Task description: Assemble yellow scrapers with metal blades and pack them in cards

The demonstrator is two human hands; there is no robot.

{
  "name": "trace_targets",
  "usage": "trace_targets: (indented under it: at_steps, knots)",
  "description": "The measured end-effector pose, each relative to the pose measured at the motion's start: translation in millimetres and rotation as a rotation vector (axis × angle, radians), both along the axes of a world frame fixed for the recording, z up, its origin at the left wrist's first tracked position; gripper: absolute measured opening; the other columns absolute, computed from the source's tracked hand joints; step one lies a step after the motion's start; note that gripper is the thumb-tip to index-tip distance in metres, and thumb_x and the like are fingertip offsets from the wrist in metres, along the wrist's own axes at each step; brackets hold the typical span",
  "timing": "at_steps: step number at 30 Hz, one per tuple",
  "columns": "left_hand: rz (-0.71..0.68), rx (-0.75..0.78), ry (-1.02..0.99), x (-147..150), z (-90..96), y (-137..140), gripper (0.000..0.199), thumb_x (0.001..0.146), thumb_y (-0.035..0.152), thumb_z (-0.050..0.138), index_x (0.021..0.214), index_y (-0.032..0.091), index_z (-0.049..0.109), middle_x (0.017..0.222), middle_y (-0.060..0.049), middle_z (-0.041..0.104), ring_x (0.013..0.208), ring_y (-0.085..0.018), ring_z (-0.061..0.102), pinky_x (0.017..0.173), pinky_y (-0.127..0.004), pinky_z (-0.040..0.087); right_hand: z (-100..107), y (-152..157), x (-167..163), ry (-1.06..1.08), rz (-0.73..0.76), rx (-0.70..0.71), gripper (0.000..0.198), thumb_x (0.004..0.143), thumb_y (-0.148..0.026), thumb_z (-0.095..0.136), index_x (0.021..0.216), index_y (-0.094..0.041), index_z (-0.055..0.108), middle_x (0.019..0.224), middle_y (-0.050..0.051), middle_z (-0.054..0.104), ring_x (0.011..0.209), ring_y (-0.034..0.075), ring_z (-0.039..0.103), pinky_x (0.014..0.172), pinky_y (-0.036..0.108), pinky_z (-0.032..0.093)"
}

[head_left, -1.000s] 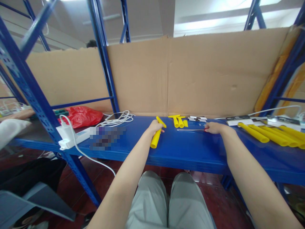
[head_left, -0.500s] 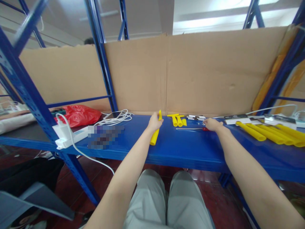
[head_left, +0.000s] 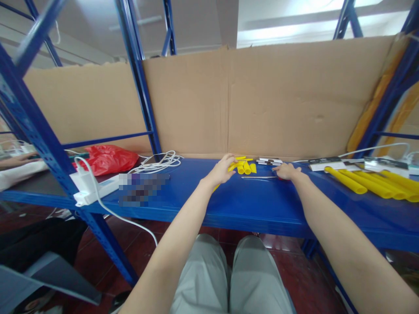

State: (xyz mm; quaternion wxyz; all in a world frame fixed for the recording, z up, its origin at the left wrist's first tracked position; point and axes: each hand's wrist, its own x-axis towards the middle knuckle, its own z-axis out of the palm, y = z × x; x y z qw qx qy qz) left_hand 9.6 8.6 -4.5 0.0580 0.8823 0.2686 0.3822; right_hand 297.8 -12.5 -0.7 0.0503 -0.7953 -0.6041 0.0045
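My left hand (head_left: 222, 171) is closed around a yellow tube (head_left: 233, 166) over the blue shelf. The hand hides most of that tube, and its lower end shows below the palm. Just right of it, against the cardboard, lie several short yellow T-shaped pieces (head_left: 244, 167). My right hand (head_left: 286, 171) is low over the shelf with its fingers bent down and together; whatever is under the fingertips is hidden. Below them lies a screwdriver (head_left: 259, 177), its shaft pointing left and its red handle mostly covered by the hand. Small black-and-white packets (head_left: 269, 161) lie behind the fingertips.
Several long yellow tubes (head_left: 373, 183) lie at the right, before white-and-black boxes (head_left: 327, 164). To the left are a white power strip (head_left: 101, 187), coiled white cable (head_left: 162, 162) and a red plastic bag (head_left: 111, 159). A cardboard wall (head_left: 278, 100) closes the back. Another person's arm (head_left: 15, 162) shows far left.
My left hand has moved right with the yellow tube, tilting its upper end toward the short yellow pieces. My right hand has shifted slightly left, its fingers covering more of the screwdriver's handle.
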Motion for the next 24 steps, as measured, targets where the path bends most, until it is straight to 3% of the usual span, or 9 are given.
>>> trace_targets:
  at_steps: [7,12,19,22,24]
  knots:
    - [0.021,0.069,0.18,8,-0.4,-12,0.038,0.079,0.001,0.055,0.109,0.021,0.067,0.135,-0.007,0.051,0.119,-0.022,0.056,0.107,-0.04,0.04,5,-7,-10,-0.003,-0.004,0.045,0.041,0.082,-0.023,0.047,0.115,-0.029,0.07,0.138,0.013,0.052,0.131,0.041,0.039,0.101,0.068,0.031]
    - [0.07,0.064,0.222,12,-4.3,-17,0.041,0.078,-0.002,0.054,0.107,0.022,0.069,0.128,-0.006,0.057,0.117,-0.022,0.058,0.106,-0.04,0.042,4,-4,-10,0.008,-0.016,0.099,0.029,0.081,-0.024,0.049,0.096,-0.025,0.074,0.117,0.013,0.064,0.121,0.036,0.049,0.097,0.06,0.039]
    - [0.101,0.063,0.239,17,-5.4,-21,0.035,0.082,0.001,0.051,0.103,0.019,0.071,0.128,-0.009,0.057,0.117,-0.023,0.058,0.106,-0.035,0.041,0,1,-7,0.126,-0.11,0.047,0.02,0.077,-0.029,0.058,0.089,-0.022,0.072,0.112,0.015,0.065,0.117,0.036,0.053,0.096,0.056,0.041]
    - [0.072,0.059,0.221,19,-6.2,-22,0.031,0.084,0.004,0.049,0.101,0.019,0.071,0.125,-0.008,0.058,0.116,-0.022,0.058,0.106,-0.035,0.04,-3,6,-3,0.115,-0.051,0.126,0.015,0.075,-0.026,0.058,0.079,-0.02,0.071,0.106,0.017,0.066,0.118,0.039,0.051,0.095,0.059,0.039]
    - [0.052,0.054,0.206,19,-7.5,-22,0.031,0.086,0.005,0.048,0.1,0.019,0.071,0.124,-0.007,0.059,0.116,-0.021,0.057,0.106,-0.034,0.04,-3,9,-2,0.131,0.063,0.213,0.013,0.074,-0.024,0.059,0.075,-0.019,0.07,0.099,0.016,0.067,0.113,0.039,0.053,0.092,0.06,0.041]
